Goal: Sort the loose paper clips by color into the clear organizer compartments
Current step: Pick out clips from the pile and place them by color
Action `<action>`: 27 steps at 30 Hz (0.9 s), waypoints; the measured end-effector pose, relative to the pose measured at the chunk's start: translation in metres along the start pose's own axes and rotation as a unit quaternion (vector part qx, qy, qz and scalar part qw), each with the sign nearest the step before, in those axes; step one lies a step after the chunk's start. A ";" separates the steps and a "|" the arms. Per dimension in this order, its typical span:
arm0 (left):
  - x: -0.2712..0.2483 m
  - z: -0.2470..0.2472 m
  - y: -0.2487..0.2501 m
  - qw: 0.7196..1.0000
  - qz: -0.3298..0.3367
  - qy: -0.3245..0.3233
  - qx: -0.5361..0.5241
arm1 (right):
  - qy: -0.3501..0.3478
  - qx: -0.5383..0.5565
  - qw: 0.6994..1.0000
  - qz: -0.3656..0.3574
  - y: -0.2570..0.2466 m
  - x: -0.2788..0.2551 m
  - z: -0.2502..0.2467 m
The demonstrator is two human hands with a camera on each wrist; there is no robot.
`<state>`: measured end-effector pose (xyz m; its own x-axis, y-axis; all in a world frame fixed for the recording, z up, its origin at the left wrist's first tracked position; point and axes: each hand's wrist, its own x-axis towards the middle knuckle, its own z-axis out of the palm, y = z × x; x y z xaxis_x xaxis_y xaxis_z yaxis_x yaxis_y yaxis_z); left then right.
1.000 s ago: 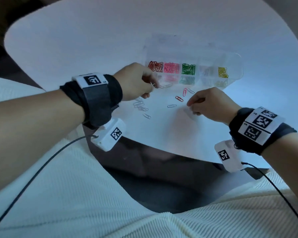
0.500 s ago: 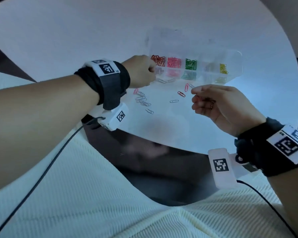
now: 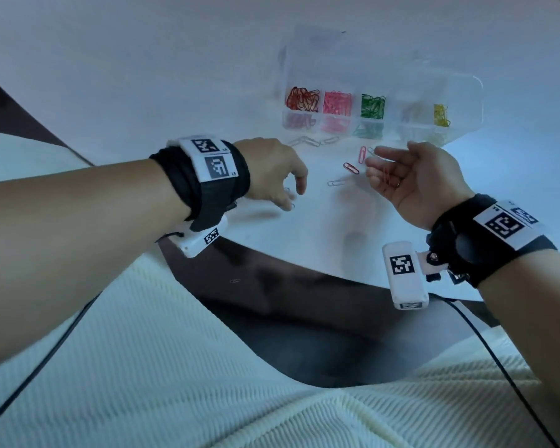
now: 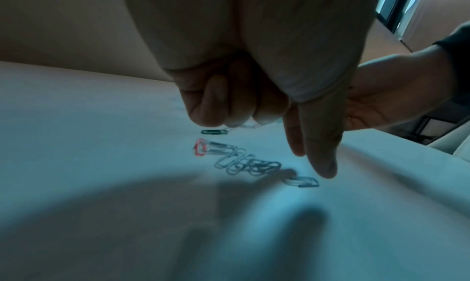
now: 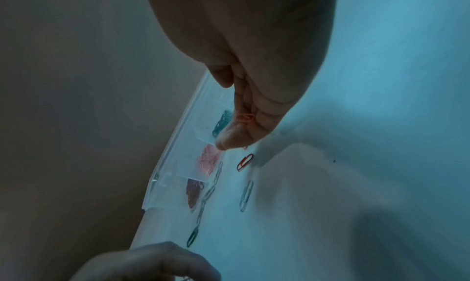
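Red clip (image 3: 386, 178) cupped in right hand (image 3: 414, 181), left hand (image 3: 274, 171) loose, empty

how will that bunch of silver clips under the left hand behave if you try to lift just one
The silver clips overlap in a chain, so neighbours will probably drag along. They lie flat on the smooth white table, so likely slide rather than lift cleanly. Thin wire suggests very light.

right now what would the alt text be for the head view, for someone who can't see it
Two bare hands hover over a white table strewn with loose paper clips: the left hand reaches down palm-down, the right hand lies palm-up with a red clip on its fingers. Behind them, a clear organizer holds red, pink, green and yellow clips.
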<state>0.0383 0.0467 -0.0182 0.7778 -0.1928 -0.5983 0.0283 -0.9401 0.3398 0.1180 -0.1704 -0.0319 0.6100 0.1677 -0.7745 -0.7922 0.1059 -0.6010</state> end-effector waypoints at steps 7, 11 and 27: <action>0.006 0.010 0.001 1.000 -0.004 0.009 0.016 | 0.082 -0.497 0.832 -0.232 0.002 0.013 0.013; 0.007 0.010 0.001 1.000 -0.004 0.011 0.028 | 0.086 -0.645 0.709 -0.273 0.000 0.023 0.022; 0.009 0.010 0.002 0.998 -0.038 0.027 0.031 | 0.100 -0.787 0.574 -0.203 -0.004 0.023 0.029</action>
<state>0.0390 0.0402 -0.0300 0.8079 -0.1072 -0.5795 0.0502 -0.9673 0.2488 0.1350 -0.1389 -0.0419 0.8530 0.3097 -0.4202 0.3186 -0.9465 -0.0508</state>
